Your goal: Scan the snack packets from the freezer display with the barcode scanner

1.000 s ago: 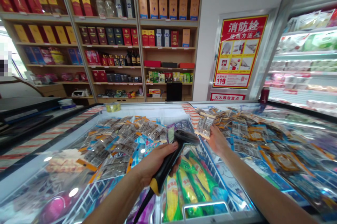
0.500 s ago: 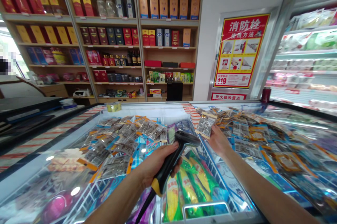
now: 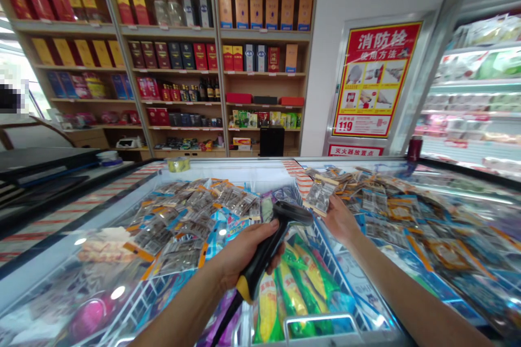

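My left hand [image 3: 248, 252] is wrapped round the grip of a black and yellow barcode scanner [image 3: 264, 252], whose head tilts toward the right. A dark cable runs down from its handle. Just beyond the scanner head, my right hand [image 3: 340, 219] pinches a small clear snack packet [image 3: 320, 195] with pale edges by its right side; some fingers are hidden behind it. Similar packets lie in a left pile [image 3: 191, 211] and a right pile [image 3: 391, 206] on the freezer's glass top. Below the scanner, green and yellow corn packages [image 3: 291, 292] lie inside the freezer.
White wire baskets [image 3: 337, 276] stand in the chest freezer. Behind it, shelves [image 3: 262, 78] hold boxes and bottles. A red poster [image 3: 376, 78] hangs on the wall, with a refrigerated display [image 3: 476, 97] at right. A dark red can [image 3: 414, 149] and a yellow tape roll [image 3: 178, 164] sit along the far edge.
The view has shifted slightly, so the background sits a little further right. Both hands keep their holds, with the scanner head still close to the packet.
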